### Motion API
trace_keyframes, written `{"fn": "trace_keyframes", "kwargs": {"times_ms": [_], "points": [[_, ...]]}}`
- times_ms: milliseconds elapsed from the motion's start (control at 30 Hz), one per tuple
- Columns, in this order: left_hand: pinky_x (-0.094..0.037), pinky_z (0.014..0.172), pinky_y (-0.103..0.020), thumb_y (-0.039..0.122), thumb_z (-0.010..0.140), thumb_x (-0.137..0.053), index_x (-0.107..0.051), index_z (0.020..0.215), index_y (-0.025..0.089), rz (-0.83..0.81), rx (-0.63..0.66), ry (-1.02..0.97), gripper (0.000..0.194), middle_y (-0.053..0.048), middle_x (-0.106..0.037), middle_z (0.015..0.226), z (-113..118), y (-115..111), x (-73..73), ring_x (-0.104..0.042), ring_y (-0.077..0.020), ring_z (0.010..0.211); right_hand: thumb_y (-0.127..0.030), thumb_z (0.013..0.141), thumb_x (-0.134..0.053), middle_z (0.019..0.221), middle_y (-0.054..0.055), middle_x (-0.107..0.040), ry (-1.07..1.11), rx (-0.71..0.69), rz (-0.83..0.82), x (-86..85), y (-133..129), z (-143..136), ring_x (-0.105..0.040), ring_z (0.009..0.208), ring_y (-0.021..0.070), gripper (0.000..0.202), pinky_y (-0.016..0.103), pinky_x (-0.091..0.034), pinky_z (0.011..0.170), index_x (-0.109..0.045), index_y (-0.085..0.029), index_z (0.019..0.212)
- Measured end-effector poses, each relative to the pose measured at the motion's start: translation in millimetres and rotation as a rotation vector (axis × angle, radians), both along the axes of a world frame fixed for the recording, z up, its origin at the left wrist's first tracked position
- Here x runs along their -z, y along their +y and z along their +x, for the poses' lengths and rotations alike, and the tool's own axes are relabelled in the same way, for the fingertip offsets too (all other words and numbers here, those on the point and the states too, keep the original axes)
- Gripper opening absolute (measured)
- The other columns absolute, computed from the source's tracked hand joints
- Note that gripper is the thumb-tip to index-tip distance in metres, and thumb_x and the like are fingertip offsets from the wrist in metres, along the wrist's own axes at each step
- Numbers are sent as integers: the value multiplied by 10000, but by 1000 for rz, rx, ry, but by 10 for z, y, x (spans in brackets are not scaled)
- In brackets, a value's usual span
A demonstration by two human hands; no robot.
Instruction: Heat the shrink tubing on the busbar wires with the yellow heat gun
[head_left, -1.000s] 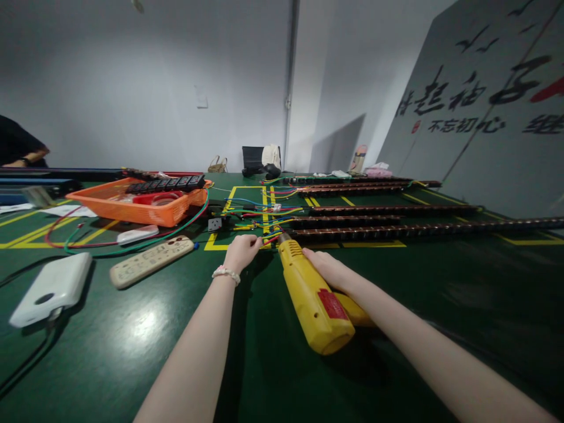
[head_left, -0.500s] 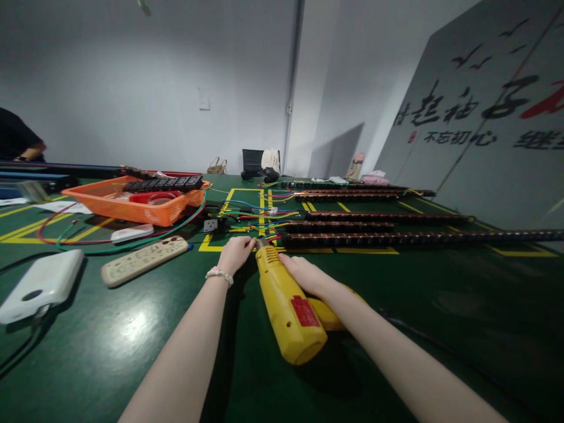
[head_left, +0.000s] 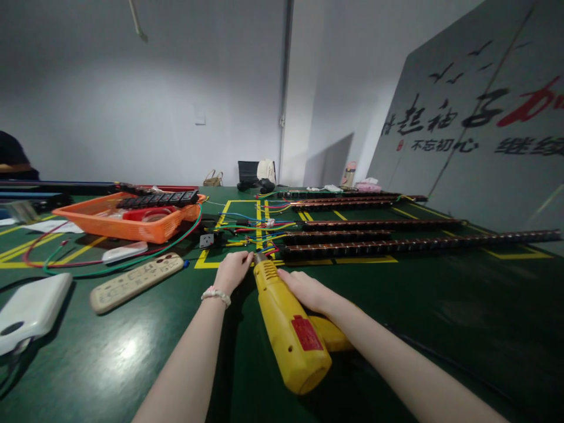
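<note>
A yellow heat gun (head_left: 284,329) with a red label lies across the middle of my view, its metal nozzle pointing away from me. My right hand (head_left: 304,289) is closed around its handle, which my wrist partly covers. Just left of the nozzle, my left hand (head_left: 233,271) is closed, fingertips together near the wire ends; what they pinch is too small or hidden to tell. Coloured wires (head_left: 264,239) run out of the left end of the nearest long black strip (head_left: 379,248), right beyond the nozzle.
Several more strips lie behind, on the green table (head_left: 423,364). To the left are an orange basket (head_left: 118,228) with black parts, a beige power strip (head_left: 136,283), a white device (head_left: 33,311) and a black socket (head_left: 207,241). A person's arm (head_left: 17,167) shows far left.
The camera view has tilted up and shifted slightly right, so the table items sit lower and further left. Both hands and the heat gun keep nearly the same pose.
</note>
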State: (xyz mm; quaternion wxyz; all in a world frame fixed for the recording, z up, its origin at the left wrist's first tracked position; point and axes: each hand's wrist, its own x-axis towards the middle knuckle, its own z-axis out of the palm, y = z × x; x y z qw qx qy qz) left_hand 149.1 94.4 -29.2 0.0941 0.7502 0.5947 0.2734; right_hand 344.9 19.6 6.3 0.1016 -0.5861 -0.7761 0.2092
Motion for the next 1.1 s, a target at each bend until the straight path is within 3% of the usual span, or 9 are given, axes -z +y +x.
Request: {"fn": "trace_keyframes", "kwargs": {"times_ms": [167, 267, 400, 567, 733, 867, 1100], "points": [[-280, 555, -249, 449, 886, -325, -564, 634, 210, 22, 8, 7, 422, -58, -648, 695, 1, 31, 20, -542, -163, 639, -583, 922, -142, 1015, 160, -651, 38, 82, -53, 6, 2, 2, -595, 917, 264, 681, 336, -409, 782, -647, -138, 1024], [-273, 552, -247, 445, 888, -331, -578, 650, 208, 9, 1, 0, 417, -57, -649, 701, 5, 32, 15, -539, -159, 638, -581, 923, -107, 1011, 170, -650, 35, 51, -41, -19, -25, -14, -592, 925, 271, 713, 347, -406, 783, -644, -125, 1036], [-267, 549, -251, 434, 887, -344, -586, 642, 202, 3, 6, -10, 415, -60, -648, 693, 12, 1, -6, -533, -156, 624, -607, 907, -150, 1017, 171, -649, 58, 130, -46, -36, -40, 33, -599, 903, 273, 702, 346, -412, 771, -657, -127, 980], [-248, 538, -256, 426, 887, -348, -593, 624, 204, 14, 6, -3, 422, -56, -647, 678, 19, -19, -16, -531, -153, 613, -572, 923, -179, 1002, 132, -660, 133, 169, -45, -12, 13, 299, -595, 913, 243, 626, 318, -416, 772, -634, -164, 1057], [-251, 549, -258, 431, 886, -350, -598, 619, 202, 29, 0, 7, 430, -55, -647, 676, 15, -11, -11, -537, -151, 614, -614, 904, -182, 925, 126, -677, 211, 233, -72, 30, 46, 513, -604, 835, 235, 668, 304, -428, 700, -659, -152, 966], [-250, 551, -258, 431, 884, -349, -601, 628, 200, 34, -2, 10, 428, -54, -643, 675, 12, -8, -9, -532, -149, 611, -562, 918, -218, 891, 113, -681, 217, 226, -66, 83, 60, 549, -607, 811, 237, 594, 311, -431, 694, -655, -169, 1004], [-233, 524, -259, 433, 880, -345, -590, 624, 207, 37, -2, -8, 420, -44, -635, 671, 5, 5, 22, -522, -150, 604, -514, 932, -233, 1028, 127, -658, 155, 234, -32, 79, 61, 460, -597, 910, 257, 540, 321, -431, 740, -625, -181, 1099]]}}
